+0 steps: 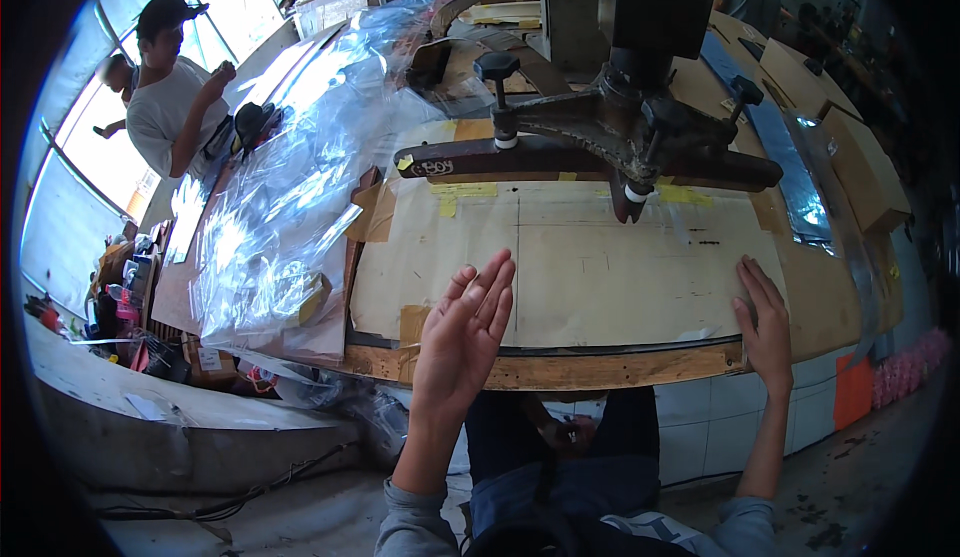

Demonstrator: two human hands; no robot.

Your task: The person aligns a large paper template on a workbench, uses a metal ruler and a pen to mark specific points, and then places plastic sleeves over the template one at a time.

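My left hand (pixel 465 332) is raised over the near edge of a pale, pencil-lined sheet (pixel 620 277); its fingers are stretched out and nothing shows in it. Flat on the sheet's right end rests my right hand (pixel 766 329), fingers extended. Across the far side of the sheet runs a long dark bar (pixel 560 160), beneath a black metal machine head (pixel 610 107) with several arms and knobs. Bits of yellow tape (pixel 448 204) stick to the sheet near the bar.
Crumpled clear plastic film (pixel 290 197) covers the table's left side. A wooden strip (pixel 600 367) forms the near edge. To the right are a blue-silver strip (pixel 785 167) and a cardboard box (pixel 865 172). Another person (pixel 175 97) stands at the far left.
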